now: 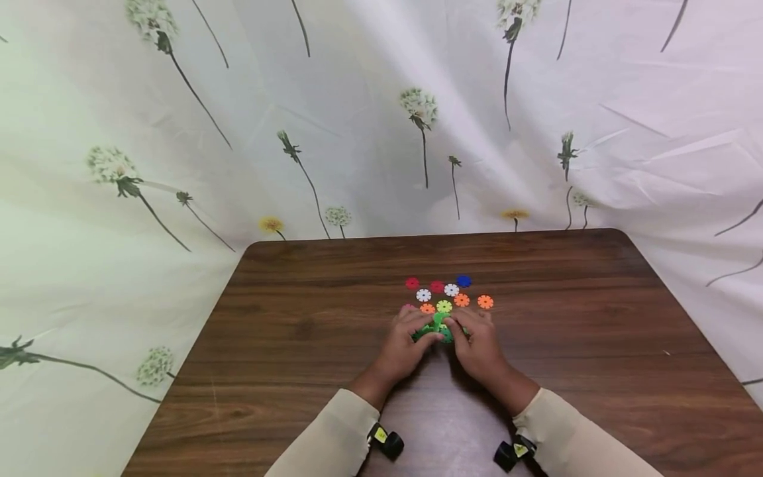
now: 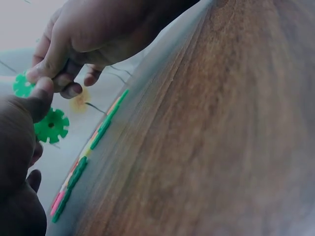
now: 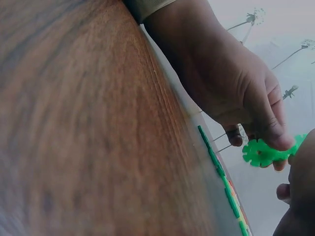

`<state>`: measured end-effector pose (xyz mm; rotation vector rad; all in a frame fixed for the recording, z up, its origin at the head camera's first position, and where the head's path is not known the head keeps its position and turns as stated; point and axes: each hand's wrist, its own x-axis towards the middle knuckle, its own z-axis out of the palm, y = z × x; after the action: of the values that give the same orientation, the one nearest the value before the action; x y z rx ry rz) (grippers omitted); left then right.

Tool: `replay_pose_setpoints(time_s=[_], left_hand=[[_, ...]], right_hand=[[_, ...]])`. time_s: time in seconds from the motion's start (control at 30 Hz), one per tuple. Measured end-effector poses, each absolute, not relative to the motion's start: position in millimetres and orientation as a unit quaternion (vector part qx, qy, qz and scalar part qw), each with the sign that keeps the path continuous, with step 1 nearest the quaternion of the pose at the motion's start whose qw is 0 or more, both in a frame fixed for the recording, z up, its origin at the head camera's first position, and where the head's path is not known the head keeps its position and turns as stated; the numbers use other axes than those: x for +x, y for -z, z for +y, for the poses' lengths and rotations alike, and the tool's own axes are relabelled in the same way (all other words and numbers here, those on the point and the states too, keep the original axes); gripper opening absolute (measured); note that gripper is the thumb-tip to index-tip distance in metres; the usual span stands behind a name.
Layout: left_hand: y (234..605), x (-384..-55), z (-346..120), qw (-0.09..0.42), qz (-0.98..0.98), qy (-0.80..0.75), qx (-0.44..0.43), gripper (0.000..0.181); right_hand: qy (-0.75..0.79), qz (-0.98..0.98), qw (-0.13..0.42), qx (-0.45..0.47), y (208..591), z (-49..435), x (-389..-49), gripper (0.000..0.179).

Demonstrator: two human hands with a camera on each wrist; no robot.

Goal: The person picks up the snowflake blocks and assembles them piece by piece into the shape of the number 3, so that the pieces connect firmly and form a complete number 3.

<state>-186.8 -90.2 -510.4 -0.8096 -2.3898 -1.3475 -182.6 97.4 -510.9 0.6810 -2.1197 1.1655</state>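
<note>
My left hand [image 1: 402, 348] and right hand [image 1: 479, 344] meet low over the table. Between them are green notched plastic discs [image 1: 441, 320], partly covered by the fingers. In the left wrist view, the thumb of the left hand [image 2: 19, 142] pinches one green disc [image 2: 51, 125] with a round centre hole. Beyond it, the right hand [image 2: 93, 34] pinches a second green disc [image 2: 23, 86]. The right wrist view shows the left hand [image 3: 236, 93] gripping green discs [image 3: 261, 153]; the right hand [image 3: 300, 196] is cut off by the edge. Whether the discs are interlocked I cannot tell.
Just beyond the hands lie loose notched discs: white [image 1: 423, 295], red [image 1: 412, 283], blue [image 1: 463, 281], orange [image 1: 485, 302] and yellow-green [image 1: 444, 306]. More green discs [image 2: 71, 187] lie flat near the hands. Behind the brown wooden table [image 1: 286, 371] hangs a dandelion-print cloth [image 1: 357, 132].
</note>
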Motion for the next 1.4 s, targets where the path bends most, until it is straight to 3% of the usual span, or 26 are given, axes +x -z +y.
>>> replay_pose_setpoints(time_s=[0.4, 0.67, 0.8, 1.0, 1.2, 1.4], left_hand=[[508, -180, -88, 0.159, -0.839, 0.439, -0.28, 0.027], [527, -191, -90, 0.237, -0.815, 0.413, -0.331, 0.035], [517, -184, -88, 0.214, -0.821, 0.433, -0.303, 0.031], [509, -181, -87, 0.171, -0.826, 0.471, -0.259, 0.04], [511, -186, -90, 0.195, -0.792, 0.512, -0.271, 0.046], [513, -188, -91, 0.22, -0.762, 0.543, -0.277, 0.023]], right_hand=[[-0.464, -0.789, 0.301, 0.267, 507, 99, -183, 0.012], [-0.501, -0.772, 0.28, 0.273, 507, 99, -182, 0.016], [-0.493, -0.779, 0.279, 0.269, 508, 99, -183, 0.016], [-0.473, -0.795, 0.272, 0.263, 509, 101, -182, 0.016], [-0.447, -0.803, 0.281, 0.275, 508, 101, -183, 0.016], [-0.406, -0.82, 0.301, 0.269, 512, 98, -181, 0.012]])
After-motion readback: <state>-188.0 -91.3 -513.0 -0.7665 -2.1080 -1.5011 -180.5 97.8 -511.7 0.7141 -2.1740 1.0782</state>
